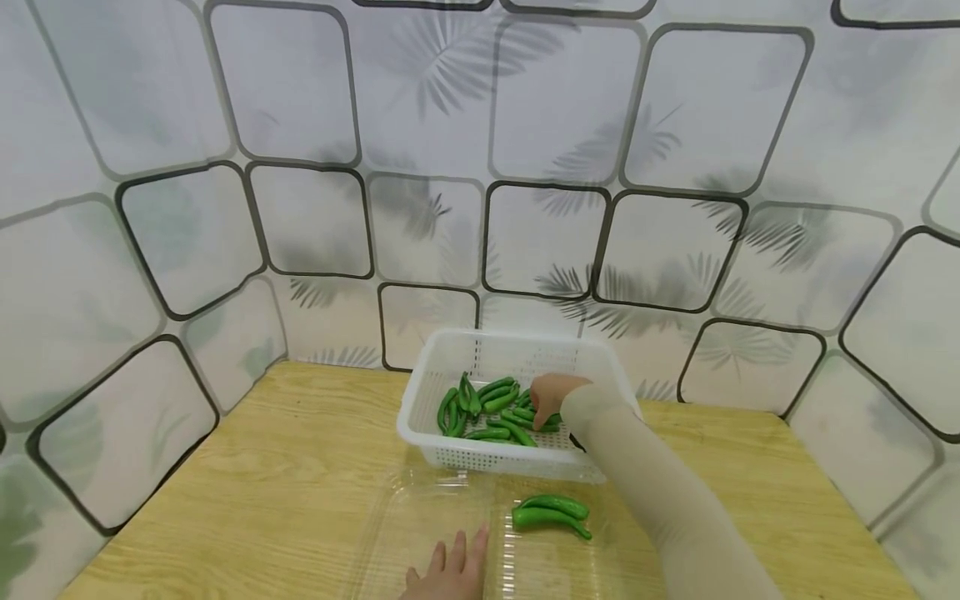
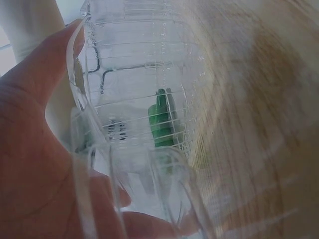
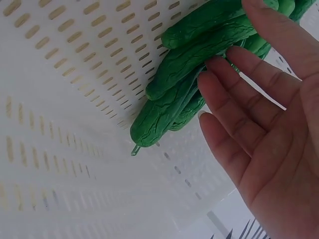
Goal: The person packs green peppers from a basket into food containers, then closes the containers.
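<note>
Presumably your spread left hand point(image 1: 452, 569) steadies the clear rectangular plastic container point(image 1: 429, 505); loose-fingered right hand point(image 1: 553, 395) maybe touches long green peppers point(image 3: 197, 59).

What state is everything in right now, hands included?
White basket: upright, partly filled.
Basket peppers: green, loosely heaped.
Clear container: lying open, halves side by side.
Two separate peppers: lying side by side in the container's right half, head view.
Left hand: at the container, fingers extended.
Right hand: inside the basket at the peppers, fingers slightly bent; grip unclear.
</note>
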Demonstrator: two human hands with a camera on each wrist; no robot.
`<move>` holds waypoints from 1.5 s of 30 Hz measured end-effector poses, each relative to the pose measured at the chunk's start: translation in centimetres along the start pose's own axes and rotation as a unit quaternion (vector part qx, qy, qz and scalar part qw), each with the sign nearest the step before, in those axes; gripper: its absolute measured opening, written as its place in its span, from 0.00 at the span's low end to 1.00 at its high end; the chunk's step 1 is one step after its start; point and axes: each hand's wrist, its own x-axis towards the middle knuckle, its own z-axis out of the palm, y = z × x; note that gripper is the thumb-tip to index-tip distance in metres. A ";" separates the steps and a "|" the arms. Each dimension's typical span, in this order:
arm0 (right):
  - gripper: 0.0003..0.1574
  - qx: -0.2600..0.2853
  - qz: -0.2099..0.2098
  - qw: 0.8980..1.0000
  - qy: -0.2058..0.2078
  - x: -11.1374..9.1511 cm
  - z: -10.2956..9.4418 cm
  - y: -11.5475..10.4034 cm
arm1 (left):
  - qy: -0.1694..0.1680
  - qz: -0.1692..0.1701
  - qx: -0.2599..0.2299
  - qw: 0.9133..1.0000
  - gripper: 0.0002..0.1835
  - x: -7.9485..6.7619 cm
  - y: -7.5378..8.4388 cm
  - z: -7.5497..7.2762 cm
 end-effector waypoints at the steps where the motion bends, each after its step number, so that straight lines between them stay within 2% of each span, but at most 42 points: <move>1: 0.13 -0.004 -0.001 1.000 0.001 0.0 0.1 0.0 | -0.001 0.000 0.000 1.000 0.50 0.1 0.0 0.0; 9: 0.13 -0.002 -0.001 1.000 -0.005 0.1 0.5 -0.2 | -0.007 0.001 0.001 1.000 0.51 0.1 0.0 0.0; 15: 0.13 -0.032 -0.015 0.999 -0.009 0.6 0.6 -0.4 | -0.020 -0.005 0.002 1.000 0.53 0.2 0.0 -0.4; 21: 0.08 -0.052 -0.011 0.998 -0.013 0.8 0.7 -0.4 | -0.018 -0.004 0.006 1.000 0.52 0.2 0.0 -0.2; 26: 0.07 -0.060 0.000 0.998 -0.012 0.9 0.8 -0.3 | -0.019 0.001 0.013 1.000 0.52 0.3 -0.1 -0.1; 32: 0.06 -0.051 0.012 0.999 -0.014 1.0 0.8 -0.6 | -0.011 0.001 0.009 1.000 0.53 0.3 -0.1 -0.2; 40: 0.08 -0.100 0.004 0.995 -0.028 1.0 1.0 -0.6 | 0.005 -0.006 0.012 1.000 0.53 0.3 0.0 0.1; 45: 0.03 -0.077 0.014 0.997 -0.029 0.8 0.8 -0.6 | 0.012 -0.007 0.016 1.000 0.51 0.2 0.2 0.3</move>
